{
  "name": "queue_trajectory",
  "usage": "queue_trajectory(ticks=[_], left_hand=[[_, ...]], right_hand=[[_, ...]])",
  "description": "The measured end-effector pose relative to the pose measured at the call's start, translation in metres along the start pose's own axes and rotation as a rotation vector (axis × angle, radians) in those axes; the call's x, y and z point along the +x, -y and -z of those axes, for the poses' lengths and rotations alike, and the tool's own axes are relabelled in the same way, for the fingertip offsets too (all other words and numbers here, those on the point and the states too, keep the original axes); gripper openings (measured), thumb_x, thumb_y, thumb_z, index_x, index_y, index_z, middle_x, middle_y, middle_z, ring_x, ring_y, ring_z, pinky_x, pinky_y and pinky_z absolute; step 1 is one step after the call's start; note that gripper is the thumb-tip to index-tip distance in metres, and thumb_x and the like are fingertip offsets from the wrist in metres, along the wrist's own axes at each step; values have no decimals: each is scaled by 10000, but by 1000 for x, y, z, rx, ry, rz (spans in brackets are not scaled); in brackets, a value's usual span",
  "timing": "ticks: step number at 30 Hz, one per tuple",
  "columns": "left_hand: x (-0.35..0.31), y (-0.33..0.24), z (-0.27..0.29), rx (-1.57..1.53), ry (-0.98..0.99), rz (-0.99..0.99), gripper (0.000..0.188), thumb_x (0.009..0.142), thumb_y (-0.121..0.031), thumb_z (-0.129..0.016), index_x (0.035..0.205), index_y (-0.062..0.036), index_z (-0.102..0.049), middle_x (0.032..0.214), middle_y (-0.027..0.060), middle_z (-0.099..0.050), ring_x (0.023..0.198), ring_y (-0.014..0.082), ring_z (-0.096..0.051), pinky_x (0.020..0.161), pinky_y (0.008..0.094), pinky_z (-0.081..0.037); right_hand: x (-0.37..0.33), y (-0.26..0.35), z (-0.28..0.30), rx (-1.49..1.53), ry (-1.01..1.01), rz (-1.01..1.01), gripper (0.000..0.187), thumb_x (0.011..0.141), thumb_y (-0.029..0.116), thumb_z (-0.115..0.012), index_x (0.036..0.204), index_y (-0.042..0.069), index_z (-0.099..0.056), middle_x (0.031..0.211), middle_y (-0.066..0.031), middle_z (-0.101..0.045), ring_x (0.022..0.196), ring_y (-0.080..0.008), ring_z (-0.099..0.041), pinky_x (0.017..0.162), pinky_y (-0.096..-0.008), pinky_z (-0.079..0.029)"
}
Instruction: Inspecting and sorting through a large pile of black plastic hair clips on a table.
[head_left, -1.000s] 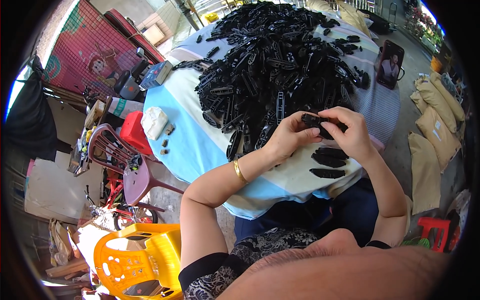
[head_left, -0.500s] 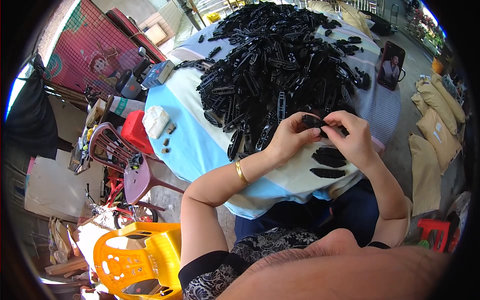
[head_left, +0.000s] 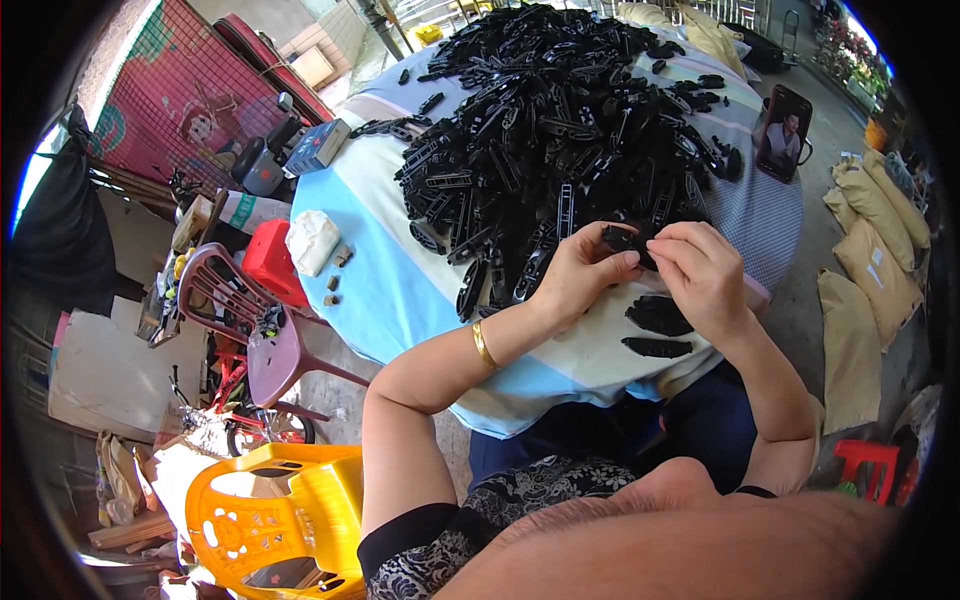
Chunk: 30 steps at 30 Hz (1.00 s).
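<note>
Between thumb and fingers, my left hand point(head_left: 586, 270) grips one end of a small black plastic piece point(head_left: 622, 240), long and narrow. My right hand point(head_left: 700, 278) pinches at the piece's other end; its fingertips hide just what they hold there. Beyond both hands rises a large heap of similar black pieces point(head_left: 540, 130), some with ladder-like slots. Below my right hand, on the cloth near the table's front edge, lie several more black pieces point(head_left: 658, 316), set apart from the heap.
A patterned cloth covers the table point(head_left: 370, 290). A phone point(head_left: 784, 135) stands propped at its right edge. At left lie a white packet point(head_left: 312, 242) and small brown bits point(head_left: 332, 284). Around stand a purple chair point(head_left: 275, 365), a yellow chair point(head_left: 335, 510), and brown sacks point(head_left: 852, 330) to the right.
The black piece has turned slightly between my hands. My right hand's fingers have drawn closer together at its end, and that hand has tilted a little.
</note>
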<state>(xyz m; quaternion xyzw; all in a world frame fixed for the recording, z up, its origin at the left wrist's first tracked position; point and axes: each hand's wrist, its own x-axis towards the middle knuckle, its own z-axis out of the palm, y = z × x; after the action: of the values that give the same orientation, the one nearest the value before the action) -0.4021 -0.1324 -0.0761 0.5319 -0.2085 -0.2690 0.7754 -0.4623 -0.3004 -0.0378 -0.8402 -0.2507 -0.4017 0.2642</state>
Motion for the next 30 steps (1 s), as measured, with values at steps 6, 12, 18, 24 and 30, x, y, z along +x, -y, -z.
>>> queue_trajectory(ticks=[6,12,18,24,30], left_hand=[[1,-16,1,-298,166,249,308,974,-218,-420,1206,-22,-474,1019,110,-591,845,213,-631,799,318,-527],[4,-11,9,-191,192,316,302,969,-246,-439,1138,-6,-508,919,120,-610,660,151,-590,536,227,-476],[6,-21,14,-59,209,373,300,953,-239,-478,1094,19,-534,931,143,-624,661,132,-588,536,211,-476],[1,-28,6,138,199,215,430,850,-93,-636,1215,75,-481,886,106,-640,782,148,-634,682,242,-529],[-10,-32,-4,846,104,-216,343,788,-49,-653,1117,19,-585,833,92,-666,665,110,-603,592,240,-484]], right_hand=[[0,-12,5,290,34,-139,135,697,-88,-642,812,-17,-637,827,-113,-627,744,-247,-616,640,-296,-505],[3,-11,6,183,84,153,204,612,-70,-672,802,2,-651,823,-87,-629,755,-239,-600,638,-304,-506],[3,-9,11,42,139,293,204,611,-8,-668,813,-15,-638,842,-86,-616,767,-237,-584,650,-318,-506],[2,-11,15,-72,222,314,205,635,11,-665,838,-7,-635,892,-86,-624,846,-238,-591,743,-337,-499],[2,-10,13,403,453,-549,330,721,110,-727,1004,-23,-621,885,-147,-653,728,-227,-640,672,-295,-510]])
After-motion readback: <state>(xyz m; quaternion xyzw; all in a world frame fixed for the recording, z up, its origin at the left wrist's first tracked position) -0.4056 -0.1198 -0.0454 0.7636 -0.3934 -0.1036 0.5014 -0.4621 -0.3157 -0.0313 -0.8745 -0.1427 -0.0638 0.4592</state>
